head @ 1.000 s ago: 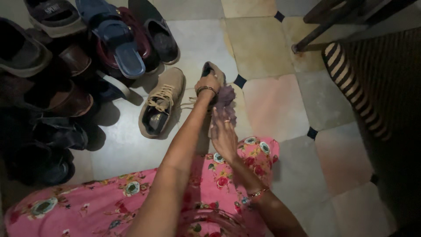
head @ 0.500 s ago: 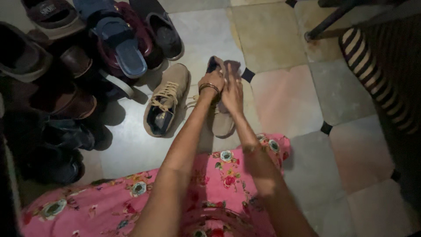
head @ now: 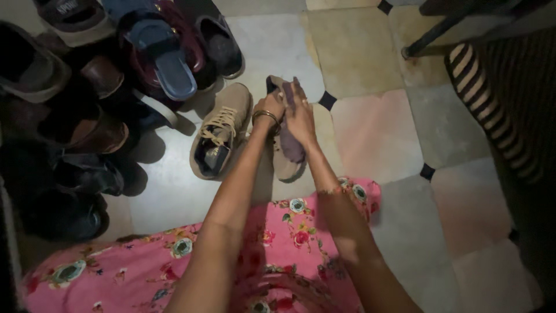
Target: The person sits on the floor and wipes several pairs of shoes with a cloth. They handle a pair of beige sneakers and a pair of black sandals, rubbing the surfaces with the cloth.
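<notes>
The person sits on a tiled floor (head: pixel 370 124) in a pink flowered dress (head: pixel 174 255), both arms stretched forward over a tan lace-up shoe (head: pixel 288 163) held up off the tiles. The left hand (head: pixel 271 109), a bangle at its wrist, is closed around the far end of the shoe and props it up so the toe points back toward the person. The right hand (head: pixel 300 116) lies flat on the upper with its fingers spread, pressing a dull purple cloth (head: pixel 288 145) against the shoe — the cloth hangs down past the palm over the middle of the upper. Whether the fingers grip the cloth or only pin it, the dim light does not let me tell.

The step in hand looks like wiping this shoe down with the cloth, the left hand steadying while the right rubs. By my reading the wipe is somewhere in its middle, with the cloth on the upper and the toe below it uncovered. The next stroke calls for a firm hold from the left hand so the shoe does not twist, and for the cloth to stay bunched under the palm rather than slipping off the side.

The matching tan shoe (head: pixel 219 138) rests on the floor just beside the held one, laces loose — to its left a heap of dark shoes and sandals (head: pixel 98 87) crowds the wall
</notes>
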